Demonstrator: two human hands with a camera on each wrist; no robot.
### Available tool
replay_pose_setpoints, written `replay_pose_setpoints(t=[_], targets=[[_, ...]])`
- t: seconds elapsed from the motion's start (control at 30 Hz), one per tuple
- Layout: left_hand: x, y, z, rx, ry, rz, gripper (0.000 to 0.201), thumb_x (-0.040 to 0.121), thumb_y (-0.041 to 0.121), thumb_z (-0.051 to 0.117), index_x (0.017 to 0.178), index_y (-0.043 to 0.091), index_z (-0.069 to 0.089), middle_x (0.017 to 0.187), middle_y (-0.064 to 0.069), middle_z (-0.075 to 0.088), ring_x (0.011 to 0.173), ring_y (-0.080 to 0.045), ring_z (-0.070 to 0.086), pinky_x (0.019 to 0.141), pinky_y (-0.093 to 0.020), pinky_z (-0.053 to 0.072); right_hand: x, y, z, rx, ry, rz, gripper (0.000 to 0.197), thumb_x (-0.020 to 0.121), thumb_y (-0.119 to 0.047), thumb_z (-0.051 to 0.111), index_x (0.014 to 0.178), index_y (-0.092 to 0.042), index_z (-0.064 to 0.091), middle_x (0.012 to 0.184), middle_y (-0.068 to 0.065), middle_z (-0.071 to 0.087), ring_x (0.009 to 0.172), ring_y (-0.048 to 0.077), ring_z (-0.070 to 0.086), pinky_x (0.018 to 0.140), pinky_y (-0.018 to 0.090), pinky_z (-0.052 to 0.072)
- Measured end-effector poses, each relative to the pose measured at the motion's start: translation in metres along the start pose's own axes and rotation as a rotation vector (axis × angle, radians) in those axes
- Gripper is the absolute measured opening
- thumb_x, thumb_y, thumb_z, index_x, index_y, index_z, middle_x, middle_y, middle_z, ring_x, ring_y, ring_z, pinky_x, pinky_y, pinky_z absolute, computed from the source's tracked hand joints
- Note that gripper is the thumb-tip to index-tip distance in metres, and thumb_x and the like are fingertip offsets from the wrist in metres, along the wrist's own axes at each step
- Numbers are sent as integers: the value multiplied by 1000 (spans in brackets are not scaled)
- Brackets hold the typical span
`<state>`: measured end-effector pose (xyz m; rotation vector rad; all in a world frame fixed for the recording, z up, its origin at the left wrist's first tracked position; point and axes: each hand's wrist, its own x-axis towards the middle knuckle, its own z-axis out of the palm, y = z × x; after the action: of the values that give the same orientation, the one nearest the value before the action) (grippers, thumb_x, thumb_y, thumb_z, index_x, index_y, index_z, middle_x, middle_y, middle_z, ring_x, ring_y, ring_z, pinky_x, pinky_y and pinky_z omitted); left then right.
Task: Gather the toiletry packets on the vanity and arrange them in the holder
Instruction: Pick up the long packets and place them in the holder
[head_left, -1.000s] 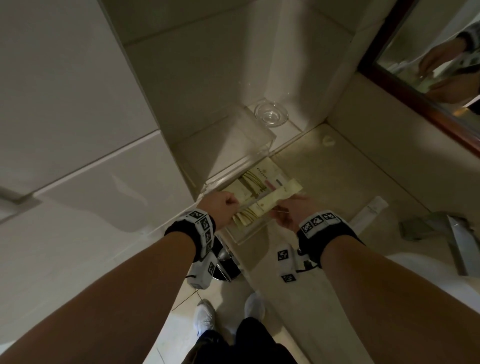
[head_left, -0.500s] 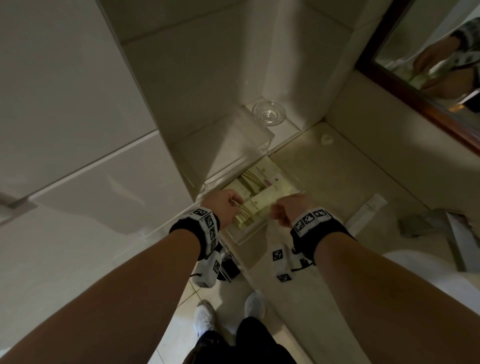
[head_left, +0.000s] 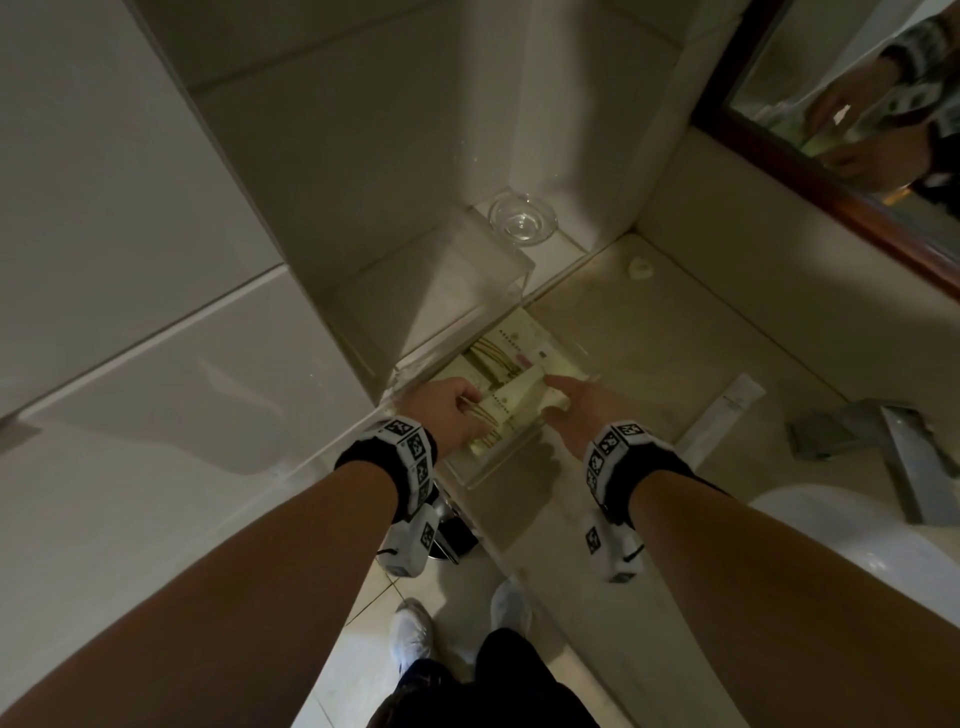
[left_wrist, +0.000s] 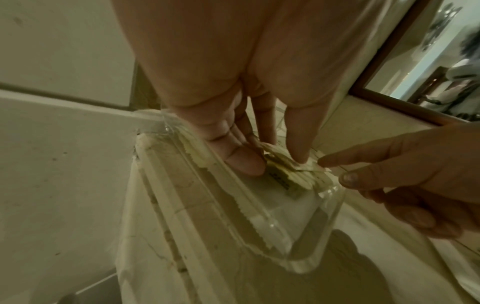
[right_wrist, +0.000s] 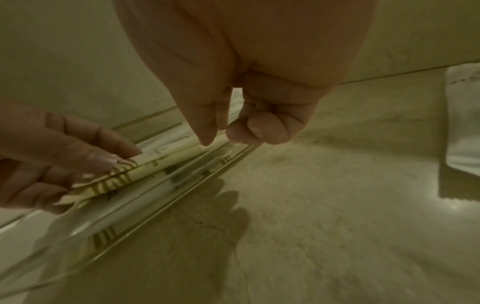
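Note:
A clear acrylic holder (head_left: 498, 467) sits at the vanity's left end, with cream, gold-striped packets (head_left: 511, 402) in it. My left hand (head_left: 470, 402) pinches the near end of the stack between thumb and fingers (left_wrist: 244, 164), inside the holder (left_wrist: 298, 236). My right hand (head_left: 571, 400) has its index finger straight, touching the right edge of the packets (right_wrist: 155, 164), while its other fingers curl and hold nothing. One long white packet (head_left: 724, 418) lies loose on the counter to the right.
A glass dish (head_left: 522, 218) stands on the ledge behind the holder. A small pale cap (head_left: 640, 268) lies near the back wall. The faucet (head_left: 893, 441) and white basin (head_left: 857, 530) are to the right, under a framed mirror (head_left: 857, 104).
My right hand gripped the top packet's end a second ago; it has now let go and straightened its index finger against the stack. The left hand keeps its hold.

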<state>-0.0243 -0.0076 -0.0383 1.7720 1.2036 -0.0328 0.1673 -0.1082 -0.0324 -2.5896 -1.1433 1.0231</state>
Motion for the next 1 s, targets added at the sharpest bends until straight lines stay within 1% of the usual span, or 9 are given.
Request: replay_pose_setpoints(t=[0.1, 0.17, 0.3, 0.4, 0.5, 0.73, 0.8, 0.9, 1.0], targets=[[1, 1, 3, 36, -9, -4, 42, 73, 33, 80, 113, 33, 65, 106, 6, 64, 94, -13, 65, 86, -36, 58, 2, 3, 2, 7, 2, -16, 41, 99, -34, 52, 138, -45, 51, 131, 3, 64, 66, 12, 58, 61, 23, 48], [1, 1, 4, 53, -3, -8, 41, 74, 30, 79, 112, 34, 64, 110, 5, 65, 97, -12, 64, 88, -35, 57, 4, 5, 0, 22, 5, -22, 37, 99, -32, 51, 135, -42, 54, 129, 3, 65, 67, 13, 59, 61, 24, 49], [2, 2, 3, 40, -21, -18, 37, 75, 24, 79, 107, 35, 64, 105, 5, 64, 92, -15, 66, 84, -37, 59, 15, 5, -11, 148, 95, 21, 42, 100, -25, 49, 141, -33, 49, 133, 6, 61, 96, 24, 63, 75, 23, 50], [2, 2, 3, 42, -36, -16, 34, 75, 22, 79, 102, 37, 63, 100, 5, 63, 86, -18, 68, 79, -39, 61, 25, 4, -14, 195, 71, 76, 51, 99, -20, 48, 149, -27, 39, 138, 10, 56, 113, 31, 60, 89, 32, 50], [2, 0, 3, 50, -41, -10, 33, 75, 19, 76, 100, 37, 65, 97, 3, 64, 82, -18, 69, 77, -39, 61, 30, 4, -14, 191, 6, 109, 48, 100, -18, 48, 147, -23, 41, 136, 13, 55, 102, 31, 61, 85, 37, 52], [1, -2, 2, 57, -22, -23, 24, 80, 13, 71, 100, 28, 68, 96, 0, 68, 76, -17, 71, 73, -37, 62, 33, 9, -5, 305, 61, 149, 28, 94, -16, 57, 121, -23, 54, 91, 6, 59, 76, 29, 61, 71, 38, 54], [1, -2, 1, 58, -14, -33, 23, 81, 12, 69, 101, 24, 68, 98, 0, 68, 76, -17, 72, 72, -36, 62, 33, 9, -6, 288, 54, 146, 25, 92, -17, 59, 114, -27, 52, 87, 6, 59, 70, 29, 62, 69, 41, 56], [0, -1, 1, 56, -28, -46, 22, 81, 13, 69, 101, 22, 69, 99, 0, 68, 74, -17, 73, 72, -36, 62, 35, 9, -6, 297, 49, 145, 25, 90, -18, 60, 110, -29, 52, 92, 9, 62, 72, 32, 64, 73, 49, 59], [-2, 0, 1, 89, -48, -30, 24, 77, 22, 73, 100, 25, 68, 98, 1, 68, 80, -18, 72, 76, -39, 62, 35, 8, -9, 303, 79, 156, 28, 91, -18, 58, 117, -27, 54, 86, 6, 60, 75, 31, 65, 72, 43, 60]])
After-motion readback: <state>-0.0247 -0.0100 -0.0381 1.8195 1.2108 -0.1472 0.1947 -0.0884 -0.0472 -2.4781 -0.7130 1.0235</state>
